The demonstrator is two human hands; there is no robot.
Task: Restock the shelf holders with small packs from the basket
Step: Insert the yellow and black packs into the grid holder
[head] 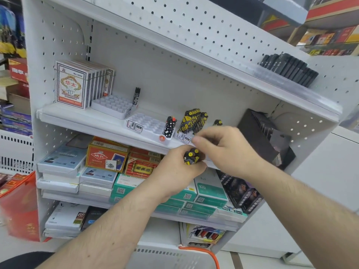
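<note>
Head view: white pegboard shelf holds gridded holders, boxed cards.

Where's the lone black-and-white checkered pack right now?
Head view, centre: the checkered pack stands upright in the middle white holder tray, at its right end, left of the yellow-black packs.

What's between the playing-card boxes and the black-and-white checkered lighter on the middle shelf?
Head view: two white slotted holder trays; the nearer is otherwise empty, the farther holds one black lighter.
</note>
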